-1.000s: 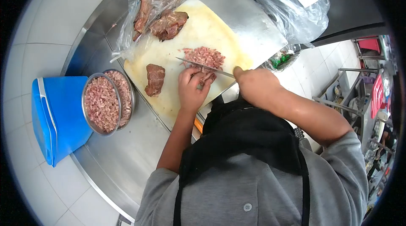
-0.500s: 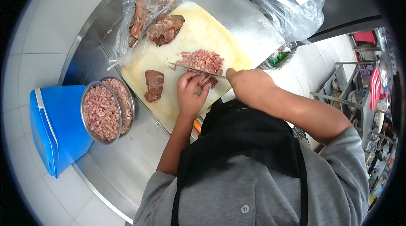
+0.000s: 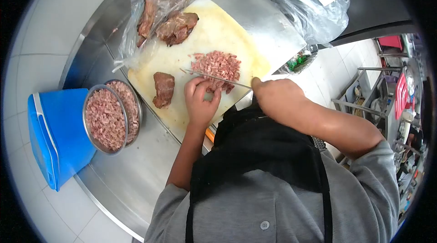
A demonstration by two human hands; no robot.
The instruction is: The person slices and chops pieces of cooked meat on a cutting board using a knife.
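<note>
My right hand point(image 3: 280, 99) is closed round the handle of a kitchen knife point(image 3: 227, 81), its blade lying across the meat on the yellowed cutting board point(image 3: 223, 24). With curled fingertips, my left hand point(image 3: 200, 102) steadies a partly cut piece of meat point(image 3: 226, 87) just on the near side of the blade. Beyond the knife lies a heap of chopped meat point(image 3: 217, 63). A larger chunk of meat point(image 3: 163, 89) rests on the board to the left. At the board's far left, more meat pieces point(image 3: 177, 28) sit in and against a clear plastic bag point(image 3: 136, 11).
Two metal bowls point(image 3: 129, 127) of chopped meat stand left of the board, beside a blue cooler box point(image 3: 63, 129). A steel counter point(image 3: 132, 184) carries the board. A large plastic bag point(image 3: 291, 6) with white paper lies at the back right; metal shelving point(image 3: 368, 97) stands farther right.
The knife handle and my right hand have shifted slightly right and toward me. My left hand has moved a little left, its fingers still at the meat. The whole view has shifted slightly.
</note>
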